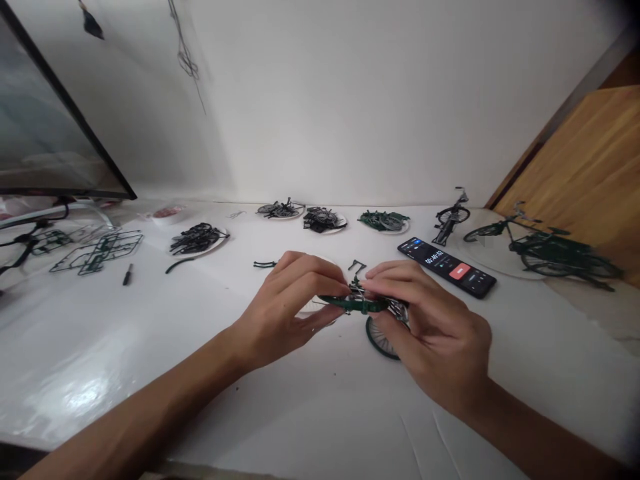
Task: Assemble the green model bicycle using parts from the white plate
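Between my two hands is a dark green model bicycle part [357, 305], partly hidden by the fingers. My left hand [295, 303] pinches its left end. With the fingertips of my right hand [430, 327] I grip the other end, where dark spoked pieces show. A green-rimmed spoked wheel [383, 339] appears just below the right fingers; whether it is joined to the part I cannot tell. Behind the hands lies a small dark bracket-shaped piece [357, 266]. Another short dark piece [264, 265] rests beyond my left hand.
Plates of loose black [197, 240] and green [384, 221] model parts line the back. Two finished-looking model bicycles [453, 217] [545, 247] stand at right. A phone [447, 267] with a running timer lies nearby. Sprue frames [100, 252], a small screwdriver [129, 275] and a monitor [50, 113] are left.
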Motion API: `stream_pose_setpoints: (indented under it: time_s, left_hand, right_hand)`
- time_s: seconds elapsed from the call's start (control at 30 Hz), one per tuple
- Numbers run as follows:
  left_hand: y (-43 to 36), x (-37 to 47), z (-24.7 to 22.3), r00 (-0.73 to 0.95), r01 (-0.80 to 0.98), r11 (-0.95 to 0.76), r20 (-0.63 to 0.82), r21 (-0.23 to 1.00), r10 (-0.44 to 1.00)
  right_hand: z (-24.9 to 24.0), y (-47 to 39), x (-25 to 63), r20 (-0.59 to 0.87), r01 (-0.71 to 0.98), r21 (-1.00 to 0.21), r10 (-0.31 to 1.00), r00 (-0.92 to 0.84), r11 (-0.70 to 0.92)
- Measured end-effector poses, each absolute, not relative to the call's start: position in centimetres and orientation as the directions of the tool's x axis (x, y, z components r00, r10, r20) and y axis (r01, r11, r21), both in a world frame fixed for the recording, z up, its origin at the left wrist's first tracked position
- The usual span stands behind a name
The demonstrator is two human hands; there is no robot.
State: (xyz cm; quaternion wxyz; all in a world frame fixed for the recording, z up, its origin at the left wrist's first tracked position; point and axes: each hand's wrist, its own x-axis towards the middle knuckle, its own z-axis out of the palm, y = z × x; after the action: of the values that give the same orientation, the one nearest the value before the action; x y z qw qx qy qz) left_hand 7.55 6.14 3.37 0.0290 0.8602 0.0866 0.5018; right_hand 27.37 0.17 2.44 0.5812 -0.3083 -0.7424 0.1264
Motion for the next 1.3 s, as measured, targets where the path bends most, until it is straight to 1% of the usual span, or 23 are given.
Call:
stream_pose_setpoints:
  time_s: [0.13,0.27,0.4,0.5,0.6,0.67,0.8,0.93,1.2,1.3]
  left_hand:
    - [6.5,7.4,3.2,0.487,0.15,-0.982,0.856,0.113,0.173]
    - [6.9,7.1,2.9,0.512,0.197,-0.978,0.844,0.064,0.159]
    - [7.1,6.8,2.6,0.571,0.226,-0.972,0.816,-0.055,0.087]
    - [7.1,6.8,2.4,0.611,0.24,-0.959,0.791,-0.148,0.031]
    - [7.1,6.7,2.4,0.645,0.264,-0.942,0.764,-0.206,0.014]
    - [7.1,6.7,2.4,0.657,0.28,-0.931,0.754,-0.234,0.009]
    - [6.8,6.8,3.0,0.657,0.296,-0.905,0.753,-0.306,-0.04]
    - [6.7,6.9,3.5,0.653,0.287,-0.89,0.752,-0.355,-0.089]
    - [6.6,6.9,3.4,0.643,0.277,-0.894,0.759,-0.353,-0.101]
    - [6.7,6.8,3.4,0.642,0.282,-0.895,0.761,-0.346,-0.092]
  right_hand:
    - [2.3,0.2,27.5,0.73,0.281,-0.612,0.665,-0.158,0.739]
    - [2.7,0.0,27.8,0.69,0.285,-0.625,0.685,-0.233,0.727]
    - [3.2,-0.2,27.8,0.656,0.294,-0.675,0.733,-0.179,0.676]
    - [3.4,-0.1,27.7,0.601,0.274,-0.744,0.79,-0.124,0.609]
    - [3.6,0.1,27.8,0.524,0.278,-0.8,0.845,-0.108,0.532]
    - [3.9,0.3,28.0,0.487,0.307,-0.81,0.864,-0.124,0.5]
    - [4.7,0.3,28.6,0.451,0.37,-0.794,0.876,-0.172,0.482]
    - [5.2,0.2,29.3,0.478,0.423,-0.746,0.856,-0.197,0.514]
    - [6.0,0.7,30.7,0.559,0.548,-0.604,0.798,-0.227,0.579]
    - [6.3,0.9,31.0,0.566,0.549,-0.605,0.797,-0.213,0.577]
